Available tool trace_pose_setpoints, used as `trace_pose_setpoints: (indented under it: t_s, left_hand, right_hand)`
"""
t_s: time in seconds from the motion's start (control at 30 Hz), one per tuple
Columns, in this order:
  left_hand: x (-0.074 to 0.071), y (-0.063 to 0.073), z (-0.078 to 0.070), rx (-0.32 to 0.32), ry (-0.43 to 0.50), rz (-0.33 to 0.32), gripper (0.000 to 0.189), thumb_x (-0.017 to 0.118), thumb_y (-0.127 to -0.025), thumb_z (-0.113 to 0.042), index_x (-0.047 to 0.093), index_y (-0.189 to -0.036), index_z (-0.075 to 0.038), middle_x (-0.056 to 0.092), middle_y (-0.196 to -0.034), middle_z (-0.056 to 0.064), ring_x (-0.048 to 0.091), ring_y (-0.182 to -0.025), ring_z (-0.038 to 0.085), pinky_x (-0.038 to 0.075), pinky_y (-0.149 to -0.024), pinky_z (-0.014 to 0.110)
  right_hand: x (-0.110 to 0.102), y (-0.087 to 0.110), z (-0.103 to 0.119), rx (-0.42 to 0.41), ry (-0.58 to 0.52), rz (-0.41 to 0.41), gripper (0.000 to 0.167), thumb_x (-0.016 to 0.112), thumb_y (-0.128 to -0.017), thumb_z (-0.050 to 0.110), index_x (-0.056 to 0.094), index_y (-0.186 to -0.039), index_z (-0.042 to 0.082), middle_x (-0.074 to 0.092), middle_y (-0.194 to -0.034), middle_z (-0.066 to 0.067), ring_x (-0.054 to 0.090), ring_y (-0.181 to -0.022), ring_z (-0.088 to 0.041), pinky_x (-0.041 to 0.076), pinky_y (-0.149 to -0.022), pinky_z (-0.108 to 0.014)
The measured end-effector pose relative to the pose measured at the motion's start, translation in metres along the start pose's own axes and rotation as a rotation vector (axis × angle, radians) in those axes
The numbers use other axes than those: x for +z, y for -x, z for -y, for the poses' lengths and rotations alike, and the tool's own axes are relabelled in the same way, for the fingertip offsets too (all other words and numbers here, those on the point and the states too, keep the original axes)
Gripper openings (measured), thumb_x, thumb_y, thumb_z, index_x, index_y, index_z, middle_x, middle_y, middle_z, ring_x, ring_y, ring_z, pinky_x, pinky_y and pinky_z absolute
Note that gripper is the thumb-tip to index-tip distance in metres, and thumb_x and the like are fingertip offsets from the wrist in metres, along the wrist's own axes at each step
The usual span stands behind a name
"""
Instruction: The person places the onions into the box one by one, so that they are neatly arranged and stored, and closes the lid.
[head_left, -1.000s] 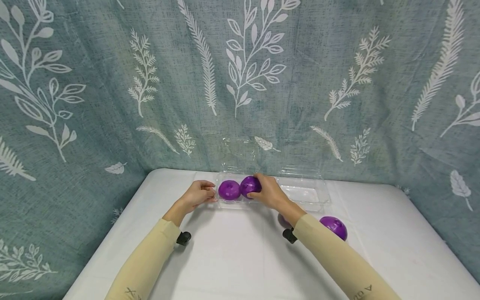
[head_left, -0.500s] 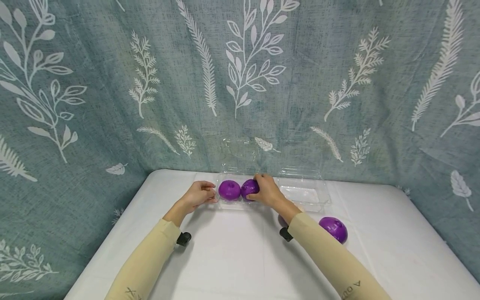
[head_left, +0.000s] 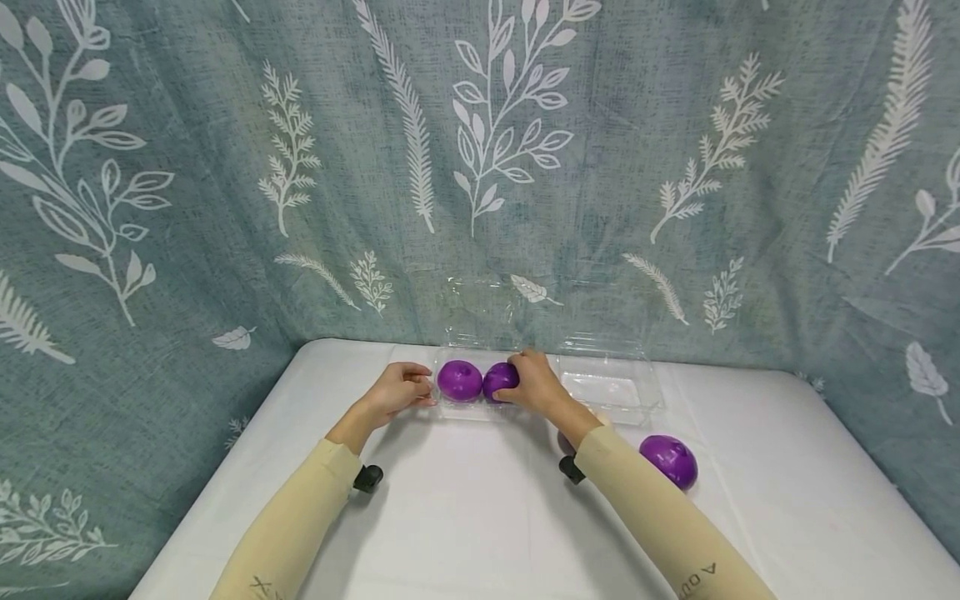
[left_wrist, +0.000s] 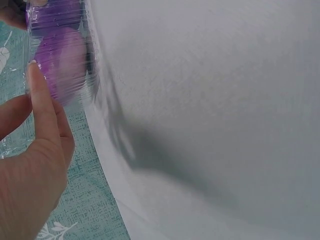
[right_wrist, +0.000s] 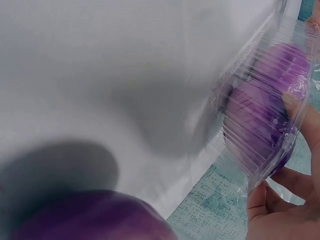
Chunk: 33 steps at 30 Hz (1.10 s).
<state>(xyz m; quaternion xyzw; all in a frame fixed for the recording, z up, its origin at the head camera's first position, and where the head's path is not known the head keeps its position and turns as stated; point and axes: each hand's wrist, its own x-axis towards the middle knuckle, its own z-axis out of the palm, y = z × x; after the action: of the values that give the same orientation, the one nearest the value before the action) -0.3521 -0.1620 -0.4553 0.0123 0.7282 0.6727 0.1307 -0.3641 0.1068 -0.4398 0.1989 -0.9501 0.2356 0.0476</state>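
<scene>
A clear plastic container (head_left: 480, 411) with a raised lid stands at the table's back edge. Inside it sits a glossy, round purple fruit-like piece (head_left: 460, 381). A second, darker purple piece (head_left: 498, 383) is beside it; my right hand (head_left: 537, 385) grips this one from the right, thumb at the front. In the right wrist view, the darker purple piece (right_wrist: 250, 125) shows through the ribbed container wall, with my thumb over the rim. My left hand (head_left: 393, 388) holds the container's left end between thumb and fingers.
Another clear open compartment (head_left: 603, 390) stands to the right; whether it is a separate container I cannot tell. A purple piece (head_left: 669, 461) lies on the white table (head_left: 465, 500) at right. A further one (head_left: 564, 442) is mostly behind my right wrist. A patterned curtain (head_left: 480, 242) hangs behind.
My right hand has settled slightly lower with the darker purple piece, which now sits deeper in the container. My left hand stays at the container's end.
</scene>
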Motion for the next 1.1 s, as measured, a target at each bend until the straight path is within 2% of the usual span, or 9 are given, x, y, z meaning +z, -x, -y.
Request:
trace_pose_setpoints:
  t_s: [0.17, 0.33, 0.47, 0.7, 0.83, 0.97, 1.1]
  left_hand:
    - [-0.002, 0.001, -0.001, 0.009, 0.004, 0.006, 0.038, 0.053, -0.1, 0.011, 0.047, -0.137, 0.018, 0.053, -0.104, 0.015, 0.064, -0.077, 0.017, 0.063, -0.08, 0.028]
    - [-0.002, 0.002, -0.003, 0.009, 0.013, 0.0, 0.038, 0.053, -0.099, 0.011, 0.047, -0.136, 0.018, 0.053, -0.102, 0.014, 0.064, -0.077, 0.017, 0.063, -0.079, 0.028]
    - [-0.002, 0.002, -0.005, 0.01, 0.015, 0.005, 0.039, 0.053, -0.099, 0.011, 0.047, -0.136, 0.019, 0.053, -0.103, 0.015, 0.064, -0.078, 0.018, 0.063, -0.08, 0.029]
    - [-0.003, 0.001, -0.002, 0.004, 0.003, -0.007, 0.039, 0.053, -0.098, 0.011, 0.047, -0.136, 0.019, 0.053, -0.102, 0.014, 0.065, -0.08, 0.02, 0.064, -0.081, 0.031]
    - [-0.001, 0.0, 0.0, 0.008, 0.006, 0.0, 0.039, 0.053, -0.098, 0.012, 0.047, -0.136, 0.019, 0.054, -0.101, 0.014, 0.065, -0.08, 0.02, 0.064, -0.08, 0.03]
    - [0.0, 0.0, 0.0, 0.005, 0.001, 0.002, 0.04, 0.053, -0.098, 0.012, 0.047, -0.137, 0.019, 0.053, -0.101, 0.014, 0.064, -0.08, 0.019, 0.063, -0.08, 0.028]
    - [-0.001, -0.001, -0.001, 0.004, -0.003, 0.003, 0.04, 0.053, -0.099, 0.012, 0.046, -0.138, 0.018, 0.054, -0.102, 0.015, 0.065, -0.084, 0.023, 0.063, -0.081, 0.03]
  right_hand:
    - [-0.005, -0.001, 0.003, 0.024, -0.023, 0.035, 0.074, 0.087, -0.083, 0.027, 0.054, -0.137, -0.012, 0.052, -0.135, -0.029, 0.046, -0.129, -0.043, 0.047, -0.11, -0.052]
    - [-0.019, 0.001, 0.006, 0.028, -0.059, 0.093, 0.079, 0.084, -0.087, 0.031, 0.048, -0.144, -0.01, 0.046, -0.144, -0.029, 0.041, -0.137, -0.045, 0.042, -0.115, -0.056]
    - [-0.038, 0.005, 0.006, 0.015, -0.089, 0.137, 0.074, 0.075, -0.095, 0.032, 0.044, -0.148, -0.008, 0.043, -0.148, -0.029, 0.04, -0.138, -0.045, 0.04, -0.115, -0.059]
    - [-0.058, -0.001, 0.001, -0.041, -0.119, 0.112, 0.061, 0.062, -0.101, 0.022, 0.041, -0.147, -0.012, 0.049, -0.142, -0.033, 0.051, -0.127, -0.047, 0.047, -0.107, -0.058]
    - [-0.065, -0.011, 0.0, 0.045, -0.2, 0.097, 0.066, 0.059, -0.103, 0.022, 0.031, -0.153, -0.011, 0.045, -0.147, -0.035, 0.047, -0.133, -0.049, 0.045, -0.11, -0.058]
    - [-0.069, -0.023, 0.0, 0.161, -0.312, 0.084, 0.08, 0.058, -0.103, 0.025, 0.012, -0.159, -0.008, 0.031, -0.158, -0.034, 0.035, -0.144, -0.047, 0.038, -0.117, -0.058]
    - [-0.069, -0.032, 0.0, 0.223, -0.393, 0.065, 0.088, 0.059, -0.102, 0.027, 0.003, -0.161, -0.006, 0.023, -0.162, -0.032, 0.026, -0.15, -0.044, 0.031, -0.122, -0.056]
